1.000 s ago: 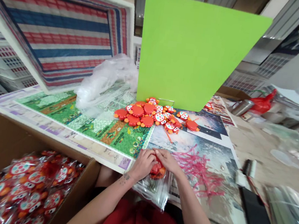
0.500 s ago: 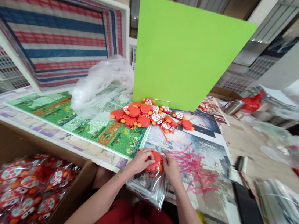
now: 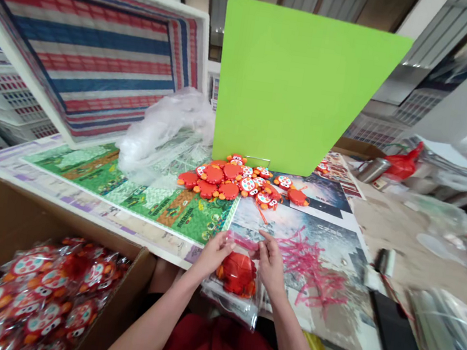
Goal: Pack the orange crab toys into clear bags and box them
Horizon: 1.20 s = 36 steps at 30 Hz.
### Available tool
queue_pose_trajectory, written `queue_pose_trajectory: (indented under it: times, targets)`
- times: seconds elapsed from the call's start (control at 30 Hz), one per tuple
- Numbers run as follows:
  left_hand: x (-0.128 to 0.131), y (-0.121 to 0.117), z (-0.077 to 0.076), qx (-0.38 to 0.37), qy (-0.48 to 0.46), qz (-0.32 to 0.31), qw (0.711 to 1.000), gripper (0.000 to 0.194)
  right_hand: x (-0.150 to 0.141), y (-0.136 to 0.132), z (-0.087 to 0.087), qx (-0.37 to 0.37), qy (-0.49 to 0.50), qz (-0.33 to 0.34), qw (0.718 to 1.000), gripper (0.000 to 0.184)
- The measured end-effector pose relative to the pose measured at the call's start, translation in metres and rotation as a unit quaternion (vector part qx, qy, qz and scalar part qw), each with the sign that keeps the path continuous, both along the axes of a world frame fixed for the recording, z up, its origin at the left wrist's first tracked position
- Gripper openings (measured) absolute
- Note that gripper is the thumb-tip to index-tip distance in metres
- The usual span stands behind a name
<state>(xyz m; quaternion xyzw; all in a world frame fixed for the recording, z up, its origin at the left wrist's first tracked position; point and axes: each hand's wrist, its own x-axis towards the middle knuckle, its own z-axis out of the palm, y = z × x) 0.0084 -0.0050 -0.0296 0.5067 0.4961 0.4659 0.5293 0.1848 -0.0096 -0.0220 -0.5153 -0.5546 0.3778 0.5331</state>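
Note:
A red crab-shaped toy [image 3: 237, 274] with orange feet lies inside a clear plastic bag [image 3: 246, 310] at the table's front edge. My left hand [image 3: 214, 253] pinches the bag's top left corner between thumb and fingers. At the top right corner, my right hand [image 3: 270, 261] grips the same edge, its index finger raised. Between the two hands runs a pink strip [image 3: 245, 241] along the bag's mouth. Beneath the filled bag sit more flat clear bags. Just beyond, a heap of loose crab toys [image 3: 229, 190] rests on the table.
A carton [image 3: 138, 266] of bagged toys stands at lower left. Pink strips [image 3: 311, 267] lie scattered to the right, near a black phone [image 3: 399, 340]. A green board [image 3: 306, 92] stands behind the heap, with crumpled plastic [image 3: 161, 130] and a striped-lined tray [image 3: 102, 58] on its left.
The toy has slid down into the bag, out of my fingers. Both hands now hold the bag's top edge, with the pink strip between them. The view has shifted slightly.

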Motion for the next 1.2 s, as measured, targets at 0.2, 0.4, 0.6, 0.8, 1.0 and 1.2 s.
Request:
queue_pose_trajectory:
  times: [0.2,0.4,0.6,0.8,1.0,1.2]
  targets:
    - [0.004,-0.004,0.011,-0.043,-0.053,-0.028,0.997,0.030,0.001,0.003,0.015,0.142,-0.167,-0.037,0.975,0.032]
    - [0.008,-0.006,0.025,0.066,0.075,-0.058,0.993,0.025,-0.016,0.006,0.034,0.217,-0.293,0.102,0.926,0.044]
    - [0.007,-0.007,0.033,0.106,0.244,-0.062,0.962,0.027,-0.024,0.008,0.033,0.233,-0.420,0.122,0.869,0.046]
    - [0.009,-0.009,0.035,0.113,0.240,-0.095,0.959,0.026,-0.020,0.021,0.029,0.172,-0.314,0.108,0.927,0.042]
    - [0.000,-0.003,0.018,0.043,0.141,-0.099,0.984,0.029,0.042,0.071,0.005,0.064,-0.255,-0.003,0.965,0.017]
    - [-0.008,0.002,-0.006,-0.101,0.016,-0.060,0.993,0.033,0.127,0.114,-0.012,-0.084,-0.375,-0.125,0.915,0.023]
